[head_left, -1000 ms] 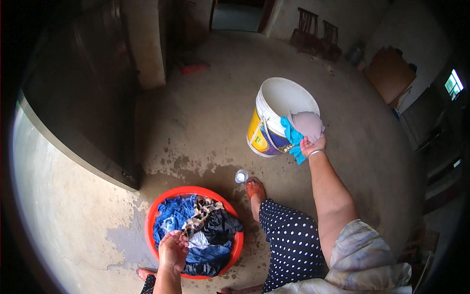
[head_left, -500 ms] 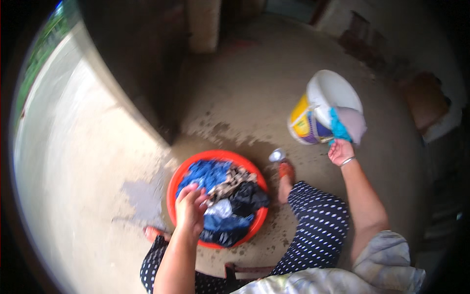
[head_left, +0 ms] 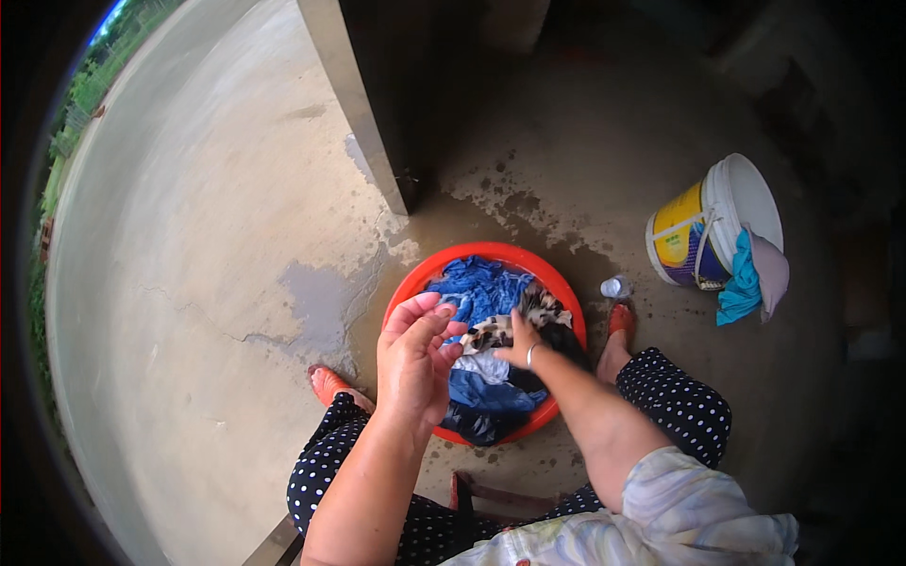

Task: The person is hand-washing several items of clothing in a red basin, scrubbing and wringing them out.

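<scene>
Red tub (head_left: 491,251) sits beneath the curled left hand (head_left: 413,357) and outstretched right hand (head_left: 522,345).

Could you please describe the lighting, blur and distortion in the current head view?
Head view: the floor is bright at left, dim at upper right; same view: right hand looks slightly blurred, left hand sharper; same view: fisheye distortion curves the floor's outer edge.
</scene>
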`<state>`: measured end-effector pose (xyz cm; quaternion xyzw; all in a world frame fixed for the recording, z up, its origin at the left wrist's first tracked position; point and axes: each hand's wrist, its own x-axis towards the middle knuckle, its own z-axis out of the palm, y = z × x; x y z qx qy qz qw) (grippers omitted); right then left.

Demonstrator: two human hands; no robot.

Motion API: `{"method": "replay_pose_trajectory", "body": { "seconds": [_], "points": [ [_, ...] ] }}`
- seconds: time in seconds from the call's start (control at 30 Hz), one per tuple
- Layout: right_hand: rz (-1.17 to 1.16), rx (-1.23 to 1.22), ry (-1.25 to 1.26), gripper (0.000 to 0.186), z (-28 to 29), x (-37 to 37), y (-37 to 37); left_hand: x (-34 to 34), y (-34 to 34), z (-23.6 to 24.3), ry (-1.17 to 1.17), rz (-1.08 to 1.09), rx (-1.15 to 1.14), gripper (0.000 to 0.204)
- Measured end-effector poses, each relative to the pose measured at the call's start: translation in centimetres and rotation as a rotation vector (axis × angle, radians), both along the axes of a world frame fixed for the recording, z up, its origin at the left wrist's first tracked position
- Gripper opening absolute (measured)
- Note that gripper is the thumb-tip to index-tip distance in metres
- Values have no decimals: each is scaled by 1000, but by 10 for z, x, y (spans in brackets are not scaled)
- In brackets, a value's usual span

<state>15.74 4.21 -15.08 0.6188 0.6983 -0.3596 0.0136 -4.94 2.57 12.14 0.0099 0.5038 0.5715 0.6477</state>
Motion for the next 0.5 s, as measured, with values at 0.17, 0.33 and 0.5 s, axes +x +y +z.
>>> {"method": "replay_pose_trajectory", "body": {
  "seconds": [0.17, 0.33, 0.5],
  "points": [
    [57, -168, -294, 34, 13, -15, 0, -12, -3, 5, -53, 18, 4, 21],
    [168, 41, -74, 23, 122, 7, 46, -14, -5, -4, -46, 11, 11, 21],
    [40, 47, 403, 10, 206, 19, 31, -15, -7, 5, -32, 7, 77, 20]
  ]
}}
